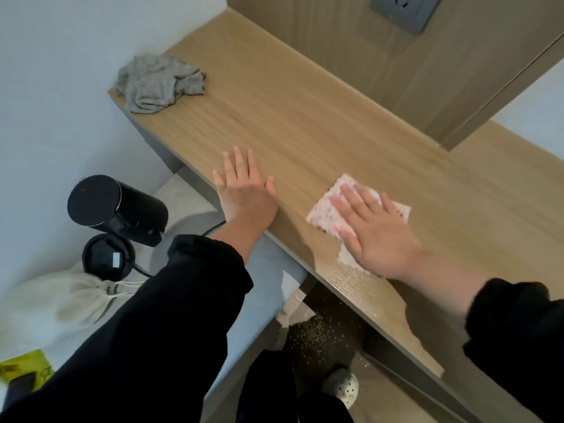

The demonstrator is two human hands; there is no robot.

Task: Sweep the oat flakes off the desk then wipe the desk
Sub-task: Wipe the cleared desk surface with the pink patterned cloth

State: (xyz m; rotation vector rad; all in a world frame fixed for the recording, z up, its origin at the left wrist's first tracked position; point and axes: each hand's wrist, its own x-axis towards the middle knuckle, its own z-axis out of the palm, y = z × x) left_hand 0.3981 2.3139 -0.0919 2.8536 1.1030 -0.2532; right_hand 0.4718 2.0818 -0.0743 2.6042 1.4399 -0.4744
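Cloth (322, 210), likely limp and light, pinned near desk (290, 117) front edge under spread right hand (378, 233), best steered by mid-cloth palm pressure; left hand (244, 190) spread, empty.

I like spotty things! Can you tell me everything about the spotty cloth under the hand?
The wiping cloth is white with small pink spots, thin, soft-looking and slightly crumpled. It lies on the wooden desk near its front edge. The right hand presses on it with straight fingers, covering its middle; corners stick out.

pink-dotted white cloth (332, 206), grey rag (158, 83), tan desk (274, 117)
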